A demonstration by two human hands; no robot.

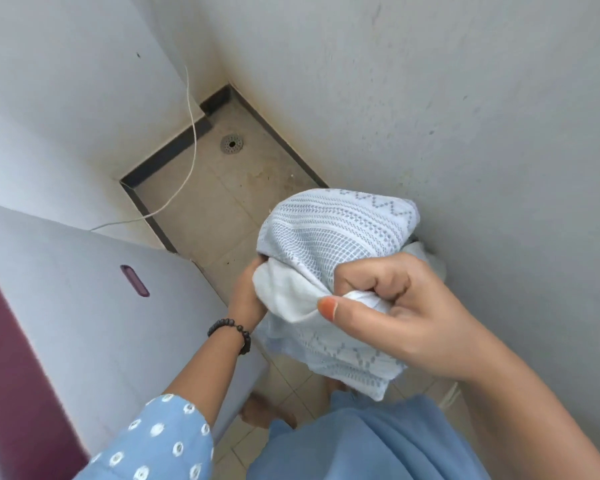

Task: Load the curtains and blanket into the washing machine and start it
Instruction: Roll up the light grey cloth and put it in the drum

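Curtain fabric (pixel 329 258), white with a grey woven pattern, is bunched above the tiled floor (pixel 205 209) just beside the washing machine (pixel 94 306), with the fingers (pixel 371 282) of the right hand (pixel 406 317) clenched around a gathered fold. Beside the machine's corner, the left hand (pixel 246 296), a dark bead bracelet (pixel 231 332) on its wrist, grips the bundle's other edge. Beyond the machine, a round drain (pixel 232 144) sits in the floor corner and a thin white cable (pixel 187 161) trails down the wall.

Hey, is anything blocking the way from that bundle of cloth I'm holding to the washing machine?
Nothing visible lies between the white, grey-patterned cloth bundle, gripped by both the left hand and right hand, and the white washing machine just left of it. Its maroon lid looks closed, though, so that probably needs opening first.
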